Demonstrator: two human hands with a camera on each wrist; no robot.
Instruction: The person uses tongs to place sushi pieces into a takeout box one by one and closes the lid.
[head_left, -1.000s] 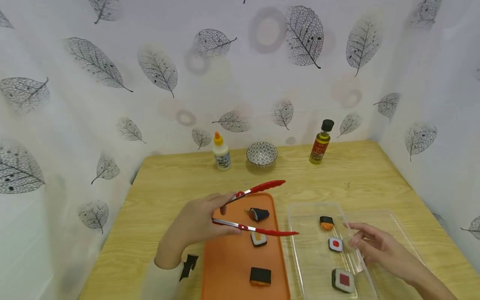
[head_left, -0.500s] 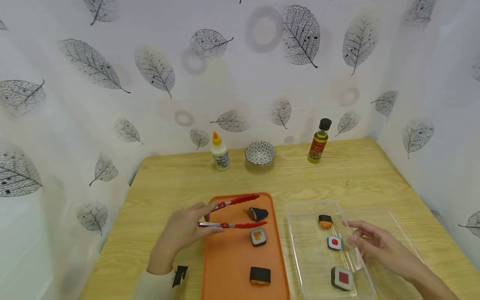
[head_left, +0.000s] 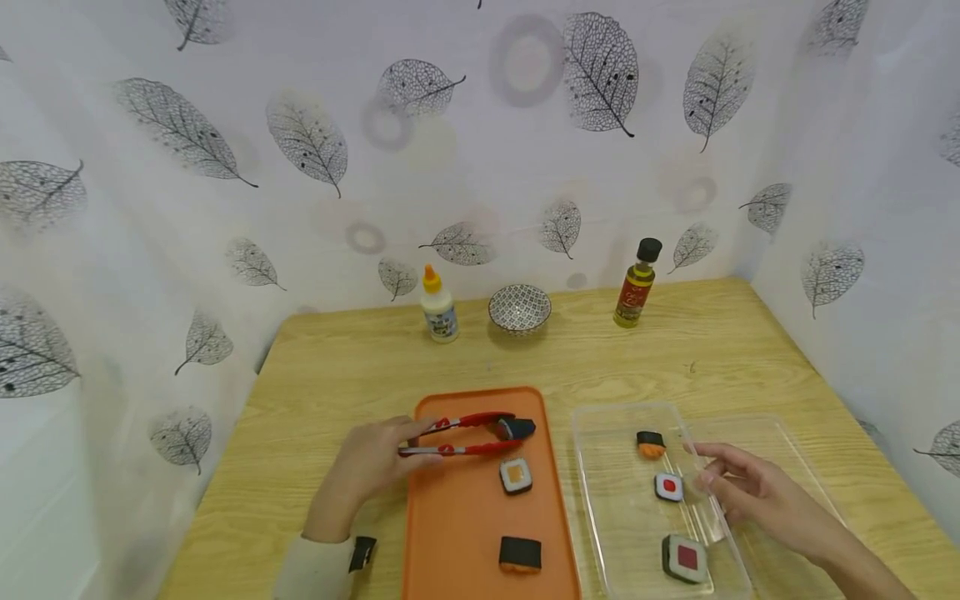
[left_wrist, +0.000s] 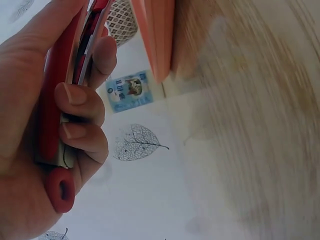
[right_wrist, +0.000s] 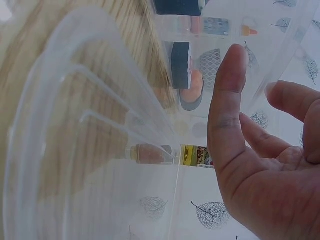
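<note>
My left hand (head_left: 375,462) grips red-and-silver tongs (head_left: 487,448) over the orange tray (head_left: 465,533). The tongs' arms stand apart, with their tips on either side of a dark cone-shaped sushi roll (head_left: 519,428). In the left wrist view, fingers curl round the red handle (left_wrist: 50,107), with the red pull ring (left_wrist: 61,190) below. A square sushi roll (head_left: 516,475) and a black-topped sushi piece (head_left: 520,553) also lie on the tray. My right hand (head_left: 750,492) is at the right wall of a clear plastic container (head_left: 592,517), thumb and fingers apart in the right wrist view.
Inside the container sit an orange-and-black sushi piece (head_left: 651,444), a small red-centred roll (head_left: 669,487) and a larger roll (head_left: 684,558). A clear lid (head_left: 787,450) lies to its right. Behind stand a white squeeze bottle (head_left: 440,312), patterned bowl (head_left: 520,308) and oil bottle (head_left: 635,287).
My left hand has moved left and lowered the tongs to the tray, bringing their tips around the dark cone-shaped roll. The tongs' arms have come closer together. My right hand stays at the container wall.
</note>
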